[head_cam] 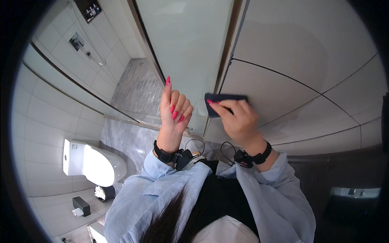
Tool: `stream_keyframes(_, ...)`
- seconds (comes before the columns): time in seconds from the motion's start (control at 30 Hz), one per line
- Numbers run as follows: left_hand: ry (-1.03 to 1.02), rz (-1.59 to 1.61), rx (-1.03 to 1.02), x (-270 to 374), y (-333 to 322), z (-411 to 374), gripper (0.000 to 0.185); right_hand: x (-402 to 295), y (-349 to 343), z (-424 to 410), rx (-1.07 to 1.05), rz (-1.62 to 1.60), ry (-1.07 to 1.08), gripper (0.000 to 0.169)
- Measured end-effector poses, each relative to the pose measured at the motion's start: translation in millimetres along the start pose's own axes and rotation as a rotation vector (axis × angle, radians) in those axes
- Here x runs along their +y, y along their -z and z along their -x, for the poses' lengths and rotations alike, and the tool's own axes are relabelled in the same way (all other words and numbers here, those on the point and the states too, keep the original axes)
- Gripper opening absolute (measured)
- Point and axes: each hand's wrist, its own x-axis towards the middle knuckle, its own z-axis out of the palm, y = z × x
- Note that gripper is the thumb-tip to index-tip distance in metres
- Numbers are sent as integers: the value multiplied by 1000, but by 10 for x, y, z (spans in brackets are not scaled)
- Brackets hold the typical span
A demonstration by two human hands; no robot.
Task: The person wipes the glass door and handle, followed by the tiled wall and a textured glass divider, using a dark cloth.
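My right hand (238,117) grips a dark navy rectangular pad or folded cloth (214,112) between thumb and fingers. The pad lies in front of the edge where the frosted glass shower door (185,45) meets the tiled wall (273,88); whether it touches the tiles I cannot tell. Slight blur shows on this hand. My left hand (177,106) is raised before the glass door with its fingers curled into the palm and the thumb pointing up. Nothing is in it. Each wrist wears a black strap with a small device and cable.
A white toilet (100,165) stands at the left, with a waste bin (106,193) beside it. A paper holder (81,206) is on the wall. Behind glass, the shower area has a mixer (76,41) and a niche with bottles (92,11). A round knob (200,108) sits on the door.
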Motion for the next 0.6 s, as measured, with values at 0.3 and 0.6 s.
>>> stream_keyframes(0.3,-97,-323,397,-198,-48,-86,19,493,175,1053,-100,-56,-77,32)
stream_keyframes(0.6,-153,-472,363,-192,-114,0,25,1189,1426,696,1018,-555,-921,34)
